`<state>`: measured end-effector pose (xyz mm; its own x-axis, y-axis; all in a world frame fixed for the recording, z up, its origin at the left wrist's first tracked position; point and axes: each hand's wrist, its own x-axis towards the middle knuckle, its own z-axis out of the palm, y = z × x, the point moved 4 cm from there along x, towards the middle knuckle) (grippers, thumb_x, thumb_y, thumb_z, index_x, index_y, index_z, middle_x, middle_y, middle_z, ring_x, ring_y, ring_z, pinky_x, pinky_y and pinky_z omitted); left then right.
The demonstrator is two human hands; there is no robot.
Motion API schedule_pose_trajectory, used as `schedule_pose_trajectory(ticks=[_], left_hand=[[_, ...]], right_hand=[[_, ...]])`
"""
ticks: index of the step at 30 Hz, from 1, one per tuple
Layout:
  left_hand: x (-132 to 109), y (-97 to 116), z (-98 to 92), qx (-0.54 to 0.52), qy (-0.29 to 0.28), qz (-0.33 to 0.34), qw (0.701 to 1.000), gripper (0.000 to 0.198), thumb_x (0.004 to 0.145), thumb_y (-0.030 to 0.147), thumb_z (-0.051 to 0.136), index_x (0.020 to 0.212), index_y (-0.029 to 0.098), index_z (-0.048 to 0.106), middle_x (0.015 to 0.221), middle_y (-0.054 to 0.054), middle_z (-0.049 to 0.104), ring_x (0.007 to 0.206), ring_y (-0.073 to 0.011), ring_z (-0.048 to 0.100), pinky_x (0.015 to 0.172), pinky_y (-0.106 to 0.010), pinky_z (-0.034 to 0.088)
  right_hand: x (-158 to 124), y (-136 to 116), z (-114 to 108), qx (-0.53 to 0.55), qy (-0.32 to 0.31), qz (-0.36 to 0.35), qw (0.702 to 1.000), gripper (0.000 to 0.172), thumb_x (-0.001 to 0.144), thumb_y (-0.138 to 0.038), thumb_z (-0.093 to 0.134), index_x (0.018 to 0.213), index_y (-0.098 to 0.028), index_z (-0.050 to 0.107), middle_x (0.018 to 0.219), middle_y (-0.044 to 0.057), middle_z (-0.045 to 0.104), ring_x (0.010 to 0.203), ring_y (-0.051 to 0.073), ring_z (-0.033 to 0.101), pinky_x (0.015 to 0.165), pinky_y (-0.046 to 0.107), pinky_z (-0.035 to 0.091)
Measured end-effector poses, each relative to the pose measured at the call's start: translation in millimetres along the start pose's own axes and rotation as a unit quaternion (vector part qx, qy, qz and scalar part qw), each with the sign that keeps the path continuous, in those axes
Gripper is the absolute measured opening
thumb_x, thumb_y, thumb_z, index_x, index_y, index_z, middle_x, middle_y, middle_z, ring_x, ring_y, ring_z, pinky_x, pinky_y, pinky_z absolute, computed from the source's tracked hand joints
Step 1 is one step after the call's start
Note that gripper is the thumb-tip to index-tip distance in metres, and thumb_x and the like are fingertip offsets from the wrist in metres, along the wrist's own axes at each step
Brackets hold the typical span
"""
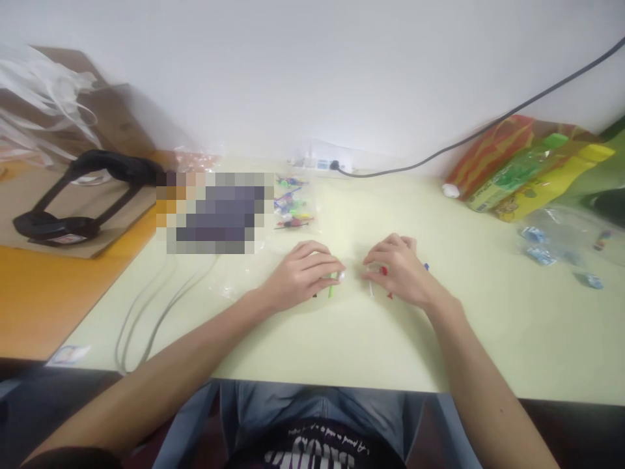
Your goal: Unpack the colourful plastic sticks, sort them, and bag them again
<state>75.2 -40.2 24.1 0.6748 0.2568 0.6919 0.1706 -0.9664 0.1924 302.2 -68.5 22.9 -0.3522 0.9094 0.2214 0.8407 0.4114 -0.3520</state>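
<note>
Both of my hands rest on a pale yellow table [342,339], close together near its middle. My left hand [303,272] is curled, its fingers closed around a small green stick-like piece [331,286] with a white tip. My right hand [401,270] is also curled, pinching small pieces: a red bit [384,270] and a thin white stick [372,290] show under its fingers, and a blue bit [426,266] pokes out behind it. The frame is blurred, so the exact shape of these pieces is unclear.
A clear bag of small colourful parts [293,205] lies behind my hands. Black headset [73,195] on cardboard sits left. Colourful snack bags [527,163] and clear plastic with blue bits [561,244] lie right. A white power strip [319,163] and dark cable [488,127] run along the wall.
</note>
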Motion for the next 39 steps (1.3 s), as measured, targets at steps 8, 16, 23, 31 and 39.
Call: schedule_pose_trajectory(ticks=[8,16,23,31,39], left_hand=[[-1.9,-5.3,-1.3,0.010,0.024,-0.005,1.000,0.026,0.091,0.027,0.073,0.116,0.021,0.070,0.099,-0.005,0.077,0.097,-0.0209,0.063,0.088,-0.039,0.054],[-0.8,-5.3,-0.7,0.000,0.018,-0.012,1.000,0.025,0.091,0.028,0.073,0.115,0.020,0.071,0.098,-0.005,0.077,0.096,-0.0204,0.062,0.087,-0.038,0.054],[0.6,-3.5,-3.4,-0.004,0.025,-0.009,1.000,0.025,0.092,0.030,0.073,0.115,0.021,0.070,0.096,-0.005,0.076,0.094,-0.0199,0.063,0.086,-0.038,0.055],[2.7,-0.8,-2.8,-0.019,0.025,-0.022,0.999,0.026,0.092,0.030,0.073,0.116,0.020,0.070,0.099,-0.006,0.076,0.094,-0.0198,0.062,0.087,-0.038,0.054],[34.5,9.7,1.6,0.024,0.011,0.037,0.999,0.026,0.096,0.027,0.068,0.120,0.019,0.067,0.105,-0.006,0.077,0.099,-0.0218,0.063,0.088,-0.039,0.052]], right_hand=[[-3.7,8.2,-1.6,-0.021,-0.073,0.012,0.997,0.017,0.094,-0.029,0.068,0.079,-0.027,0.076,0.091,0.002,0.077,0.102,0.027,0.056,0.095,0.049,0.027],[-1.8,9.4,4.5,0.009,-0.074,0.009,0.997,0.019,0.095,-0.022,0.064,0.080,-0.025,0.074,0.089,0.002,0.078,0.101,0.026,0.058,0.099,0.051,0.026],[2.5,3.7,-0.8,0.077,0.009,0.024,0.997,0.013,0.097,-0.030,0.064,0.093,-0.026,0.076,0.095,0.005,0.072,0.097,0.023,0.063,0.104,0.050,0.031],[3.1,-14.0,-1.0,0.284,0.023,0.101,0.953,0.017,0.091,-0.038,0.071,0.083,-0.024,0.074,0.090,0.003,0.074,0.076,0.018,0.061,0.073,0.036,0.044],[7.6,-13.3,1.7,0.541,0.042,0.102,0.834,0.026,0.078,-0.033,0.086,0.091,-0.023,0.066,0.082,0.000,0.071,0.069,0.014,0.059,0.067,0.031,0.045]])
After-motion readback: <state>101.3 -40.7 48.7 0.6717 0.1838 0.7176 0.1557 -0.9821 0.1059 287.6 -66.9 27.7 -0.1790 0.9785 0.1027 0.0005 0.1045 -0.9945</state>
